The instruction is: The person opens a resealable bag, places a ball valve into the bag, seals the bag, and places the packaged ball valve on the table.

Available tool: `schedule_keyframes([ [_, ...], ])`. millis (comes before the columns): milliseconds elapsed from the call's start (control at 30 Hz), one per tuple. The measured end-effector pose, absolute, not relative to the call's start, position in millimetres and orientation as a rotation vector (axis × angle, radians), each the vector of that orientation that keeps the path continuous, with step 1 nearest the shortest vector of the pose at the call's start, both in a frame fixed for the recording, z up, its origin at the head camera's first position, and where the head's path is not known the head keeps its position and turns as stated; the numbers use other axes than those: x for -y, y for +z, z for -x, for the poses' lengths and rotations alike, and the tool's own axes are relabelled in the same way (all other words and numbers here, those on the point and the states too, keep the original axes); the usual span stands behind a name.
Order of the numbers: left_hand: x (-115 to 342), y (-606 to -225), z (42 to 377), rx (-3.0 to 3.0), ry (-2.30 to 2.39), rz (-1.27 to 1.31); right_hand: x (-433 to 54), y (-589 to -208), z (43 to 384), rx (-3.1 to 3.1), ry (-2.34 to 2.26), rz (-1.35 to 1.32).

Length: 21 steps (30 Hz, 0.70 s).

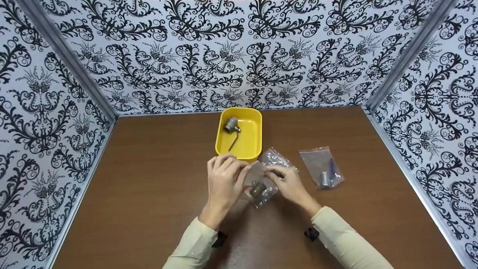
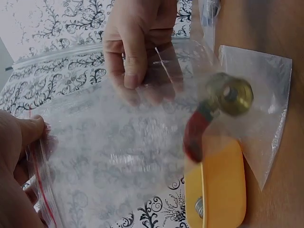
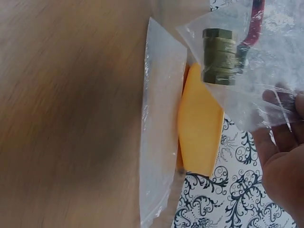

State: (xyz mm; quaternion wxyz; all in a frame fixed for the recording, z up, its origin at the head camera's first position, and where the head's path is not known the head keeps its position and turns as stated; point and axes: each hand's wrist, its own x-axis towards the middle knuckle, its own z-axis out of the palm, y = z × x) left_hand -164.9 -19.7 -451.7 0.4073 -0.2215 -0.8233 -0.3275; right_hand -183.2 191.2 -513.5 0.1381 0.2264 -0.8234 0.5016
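Observation:
Both hands hold a clear zip bag (image 2: 128,142) above the table. Inside it, low down, is a brass ball valve (image 3: 218,57) with a red lever handle (image 2: 195,135). My left hand (image 1: 226,179) pinches the bag's zip edge, which carries a red line in the left wrist view. Thumb and fingers of my right hand (image 1: 289,183) pinch the bag along its side. Just beyond the hands lies another clear bag (image 1: 274,157), partly hidden by the held one and by the right hand.
A yellow tray (image 1: 249,138) stands behind the hands, holding a grey metal valve (image 1: 230,124) with a thin lever. To the right lies a zip bag (image 1: 313,158) with a silver cylindrical fitting (image 1: 325,179) and a purple-blue piece (image 1: 332,168). Patterned walls enclose the wooden table.

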Motion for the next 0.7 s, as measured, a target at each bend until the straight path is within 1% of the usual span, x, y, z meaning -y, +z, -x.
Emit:
schedule_keyframes([
  [300,25,-461,172,2.137,-0.875,0.498,-202,-511,180,2.324,1.219,-0.644],
  [500,24,-466,176,2.198,-0.871,0.503,-213,-504,179,2.319,1.172,-0.690],
  [600,23,-469,178,2.226,-0.866,0.509,-223,-501,179,2.342,1.149,-0.649],
  [700,24,-472,178,2.249,-0.860,0.494,-237,-497,181,2.355,1.143,-0.547],
])
